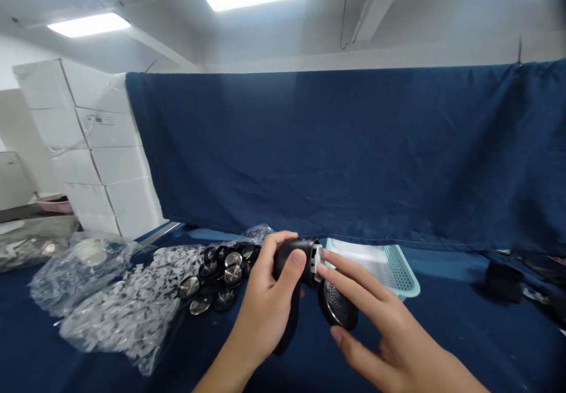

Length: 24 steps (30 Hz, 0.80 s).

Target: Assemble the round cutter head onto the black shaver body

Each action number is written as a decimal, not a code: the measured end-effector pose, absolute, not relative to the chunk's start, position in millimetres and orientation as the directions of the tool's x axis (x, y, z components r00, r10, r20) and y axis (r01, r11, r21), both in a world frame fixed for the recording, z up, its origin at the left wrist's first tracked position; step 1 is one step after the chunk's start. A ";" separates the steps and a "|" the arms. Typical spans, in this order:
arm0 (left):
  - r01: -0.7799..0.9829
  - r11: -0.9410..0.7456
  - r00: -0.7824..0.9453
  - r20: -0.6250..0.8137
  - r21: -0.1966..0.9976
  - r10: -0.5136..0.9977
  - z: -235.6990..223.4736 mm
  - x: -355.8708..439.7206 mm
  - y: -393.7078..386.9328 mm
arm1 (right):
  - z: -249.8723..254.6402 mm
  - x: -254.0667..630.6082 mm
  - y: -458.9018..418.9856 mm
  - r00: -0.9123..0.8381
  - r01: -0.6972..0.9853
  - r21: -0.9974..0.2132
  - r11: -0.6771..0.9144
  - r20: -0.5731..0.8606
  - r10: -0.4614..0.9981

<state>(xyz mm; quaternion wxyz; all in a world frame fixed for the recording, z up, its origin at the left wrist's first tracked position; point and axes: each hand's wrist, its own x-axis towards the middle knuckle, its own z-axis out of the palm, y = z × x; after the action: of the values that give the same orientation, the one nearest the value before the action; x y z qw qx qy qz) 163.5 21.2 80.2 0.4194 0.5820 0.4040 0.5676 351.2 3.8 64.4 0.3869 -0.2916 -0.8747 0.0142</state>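
Observation:
My left hand (265, 304) is wrapped round a black plastic device body (295, 252), thumb on top. My right hand (375, 322) has its fingers closed on a round black cap with a metal mesh face (338, 305), held between thumb and fingers just below the body's end. Its fingertips touch a small white part (316, 261) at the end of the body. Both hands are above the blue-covered table (442, 328).
A pile of round black-and-silver caps (221, 275) lies left of my hands. Clear bags of small grey-white parts (128, 304) sit further left. A teal mesh basket (398, 269) stands behind my right hand. A blue cloth (354, 151) hangs behind; white cartons (92, 145) are stacked at left.

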 end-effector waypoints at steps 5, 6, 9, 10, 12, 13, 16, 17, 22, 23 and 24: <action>0.159 -0.457 0.064 0.453 0.875 0.889 76.6 157.7 21.1 | 62.8 353.1 5.3 -0.528 0.457 -0.291 0.841 0.672 0.519; 0.194 -0.473 0.060 0.471 0.860 0.880 77.5 156.8 20.8 | 61.7 353.8 6.1 -0.533 0.447 -0.305 0.841 0.664 0.524; 0.253 -0.469 0.041 0.475 0.846 0.879 82.1 155.4 19.5 | 57.7 355.7 9.1 -0.547 0.423 -0.355 0.833 0.633 0.548; 0.260 -0.457 0.038 0.464 0.851 0.885 83.7 155.3 19.3 | 56.8 356.0 10.3 -0.551 0.417 -0.368 0.831 0.624 0.554; 0.238 -0.421 0.045 0.423 0.875 0.905 86.4 155.4 19.3 | 56.1 356.2 12.8 -0.560 0.406 -0.379 0.831 0.615 0.554; 0.209 -0.400 0.056 0.398 0.892 0.916 87.5 155.6 19.6 | 56.4 356.0 14.0 -0.564 0.402 -0.376 0.835 0.617 0.549; 0.120 -0.363 0.056 0.359 0.924 0.932 90.1 155.7 20.4 | 59.0 354.5 16.9 -0.571 0.391 -0.339 0.855 0.639 0.515; 0.111 -0.363 0.046 0.360 0.925 0.932 90.8 155.6 20.4 | 60.0 353.9 17.3 -0.573 0.394 -0.321 0.861 0.646 0.504; 0.240 -0.437 0.044 0.439 0.867 0.897 94.9 151.7 16.0 | 63.0 353.0 11.5 -0.541 0.453 -0.220 0.864 0.702 0.463; 0.264 -0.449 0.062 0.449 0.854 0.891 95.6 150.6 14.4 | 63.5 353.4 9.1 -0.528 0.467 -0.200 0.862 0.718 0.453; 0.279 -0.453 0.076 0.450 0.847 0.890 96.1 149.6 12.6 | 64.1 353.9 6.6 -0.516 0.478 -0.182 0.859 0.733 0.442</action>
<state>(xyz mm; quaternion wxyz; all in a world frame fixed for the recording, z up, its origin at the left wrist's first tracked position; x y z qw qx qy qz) 149.6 12.6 96.1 0.2917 0.6729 0.4343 0.5229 353.9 6.6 64.1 0.4148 -0.2643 -0.8704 -0.0215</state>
